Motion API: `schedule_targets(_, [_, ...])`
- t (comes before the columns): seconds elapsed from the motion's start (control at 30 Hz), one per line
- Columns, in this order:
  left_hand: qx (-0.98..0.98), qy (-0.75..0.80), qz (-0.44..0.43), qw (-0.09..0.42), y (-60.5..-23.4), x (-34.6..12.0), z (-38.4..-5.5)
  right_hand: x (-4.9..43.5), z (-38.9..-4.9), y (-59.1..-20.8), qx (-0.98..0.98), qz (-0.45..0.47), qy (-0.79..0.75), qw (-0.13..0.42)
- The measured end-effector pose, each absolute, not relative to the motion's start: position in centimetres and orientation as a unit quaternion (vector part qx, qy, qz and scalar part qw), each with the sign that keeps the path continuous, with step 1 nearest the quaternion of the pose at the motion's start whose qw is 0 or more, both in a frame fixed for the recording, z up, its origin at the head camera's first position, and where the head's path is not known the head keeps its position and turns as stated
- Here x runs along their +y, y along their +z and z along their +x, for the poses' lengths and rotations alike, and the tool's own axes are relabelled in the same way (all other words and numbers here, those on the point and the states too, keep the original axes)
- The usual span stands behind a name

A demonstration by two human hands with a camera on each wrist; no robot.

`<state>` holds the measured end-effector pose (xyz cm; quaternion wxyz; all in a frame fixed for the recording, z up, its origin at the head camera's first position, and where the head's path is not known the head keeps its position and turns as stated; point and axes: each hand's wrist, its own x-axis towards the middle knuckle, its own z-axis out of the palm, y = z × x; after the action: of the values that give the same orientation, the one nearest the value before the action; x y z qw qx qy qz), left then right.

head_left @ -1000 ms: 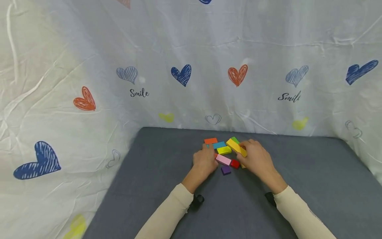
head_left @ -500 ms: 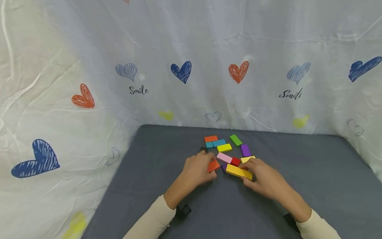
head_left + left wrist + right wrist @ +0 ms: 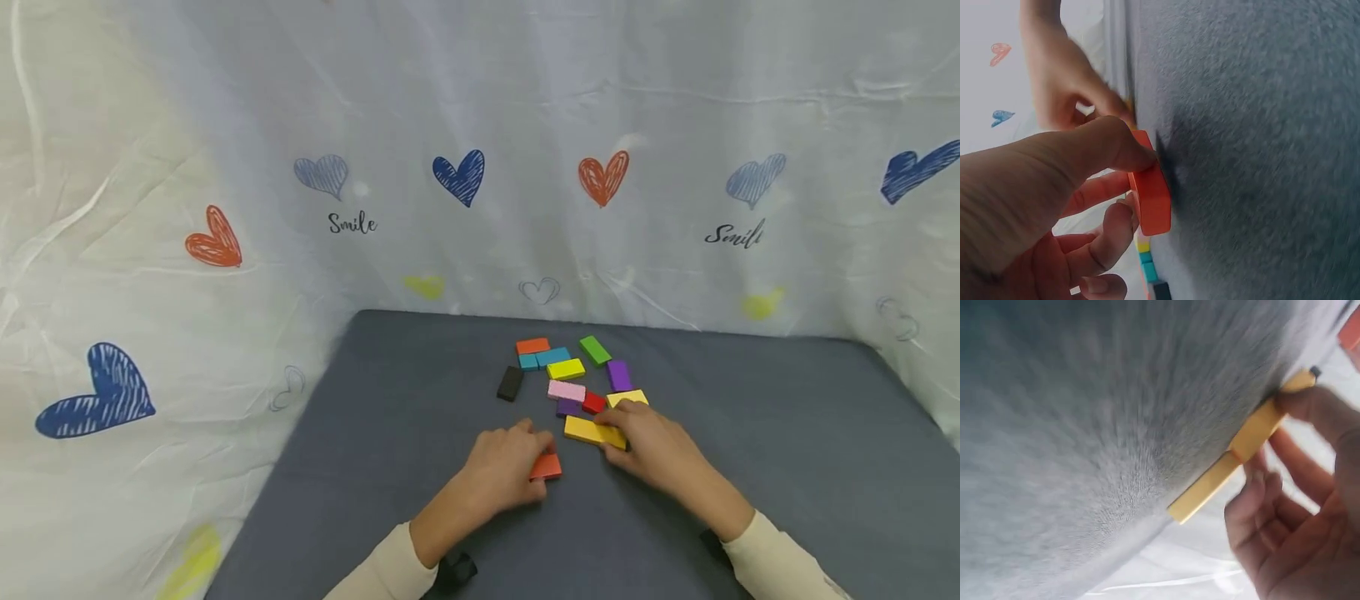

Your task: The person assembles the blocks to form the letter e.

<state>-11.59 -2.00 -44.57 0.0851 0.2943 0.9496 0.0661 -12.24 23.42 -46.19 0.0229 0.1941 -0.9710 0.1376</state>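
Our left grip (image 3: 504,467), parted just a block's width, is pinching an orange block (image 3: 547,467), nearer us than the pink block (image 3: 566,390). Our right grip (image 3: 660,443) is likewise pinching a long yellow block (image 3: 588,430) on that near side. Both are angling inward, backs up.

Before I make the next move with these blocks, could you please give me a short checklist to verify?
1. Left grip on the near orange block: ok, pinched between thumb and fingers.
2. Right grip on the golden-yellow block: ok, pinched toward its right end.
3. Held blocks apart from each other: ok, the gray table shows between them.
4. Near orange block fully off the gray table: cannot tell.
5. Red block clear of neighbors: not ok, it is crowded against the pink block.
6. Black block clear of both hands: ok.
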Motion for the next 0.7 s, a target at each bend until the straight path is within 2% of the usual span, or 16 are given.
schedule_targets(0.17, [0.948, 0.07, 0.303, 0.071, -45.3, -1.7, -11.5, 23.5, -13.9, -46.8, -0.974, 0.18, 0.122, 0.069])
schedule_targets(0.33, [0.946, 0.1, 0.302, 0.061, -45.9, -1.6, -11.7, 24.1, -13.8, -46.6, -0.971, 0.185, 0.144, 0.053])
schedule_targets(0.7, [0.947, 0.135, 0.274, 0.099, -46.0, -1.8, -11.9, 24.6, -10.6, -45.4, -0.968, 0.19, 0.166, -0.008])
